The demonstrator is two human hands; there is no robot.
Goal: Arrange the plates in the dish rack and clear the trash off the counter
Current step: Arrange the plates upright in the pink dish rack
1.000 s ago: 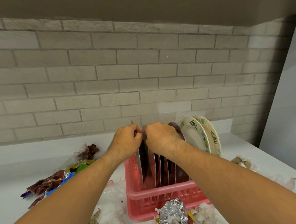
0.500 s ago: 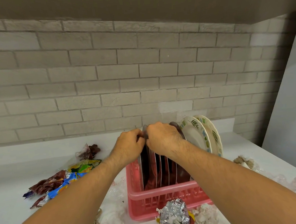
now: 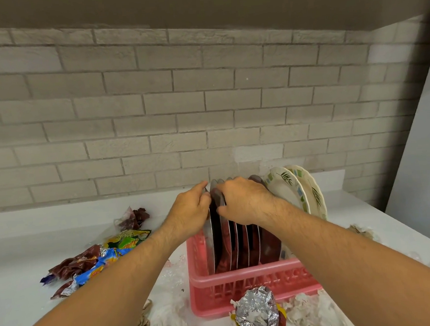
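We've got two hands in on the pink dish rack (image 3: pixel 242 280). Inside it we count roughly six steel plates (image 3: pixel 242 247) standing upright, though the edges are packed too tight for an exact number. Our left hand (image 3: pixel 189 210) pinches the top rim of the leftmost one, and our right hand (image 3: pixel 244 201) curls over the rim just beside it. Two floral plates (image 3: pixel 284 191) lean at the rack's right end. One foil ball (image 3: pixel 256 310) sits against the rack's front, and snack wrappers (image 3: pixel 96 260) lie left of the rack on the counter (image 3: pixel 23 240).
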